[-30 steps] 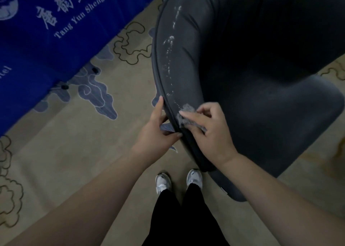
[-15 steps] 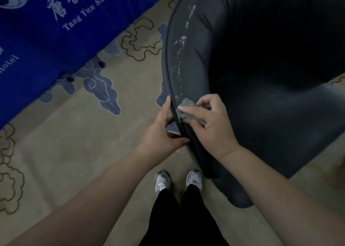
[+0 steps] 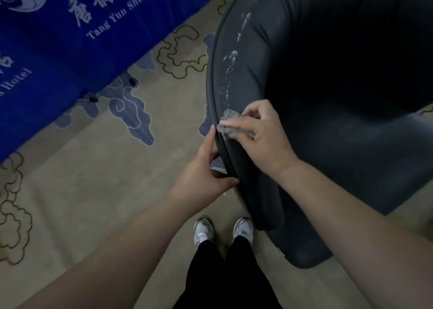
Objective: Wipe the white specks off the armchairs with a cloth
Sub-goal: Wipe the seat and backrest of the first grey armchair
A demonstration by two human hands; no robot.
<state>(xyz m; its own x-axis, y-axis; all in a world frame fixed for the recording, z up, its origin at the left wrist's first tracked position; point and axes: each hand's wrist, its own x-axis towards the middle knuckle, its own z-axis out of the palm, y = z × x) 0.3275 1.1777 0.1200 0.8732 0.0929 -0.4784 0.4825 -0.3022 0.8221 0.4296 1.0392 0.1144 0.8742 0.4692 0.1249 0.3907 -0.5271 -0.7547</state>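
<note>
A dark grey armchair (image 3: 328, 98) fills the right side of the view, seen from behind its curved backrest. White specks (image 3: 230, 61) run in a line along the top of the backrest, above my hands. My right hand (image 3: 262, 135) pinches a small grey cloth (image 3: 228, 123) and presses it onto the backrest rim just below the specks. My left hand (image 3: 206, 168) grips the outer edge of the backrest, thumb on the rim and fingers behind it.
A blue cloth banner with white lettering (image 3: 70, 39) hangs at the upper left. Beige carpet with blue cloud patterns (image 3: 105, 168) covers the floor. My two white shoes (image 3: 222, 231) stand right beside the armchair base (image 3: 304, 257).
My right hand has slid the cloth up along the backrest rim toward the specks. The left hand followed slightly along the edge, still gripping it.
</note>
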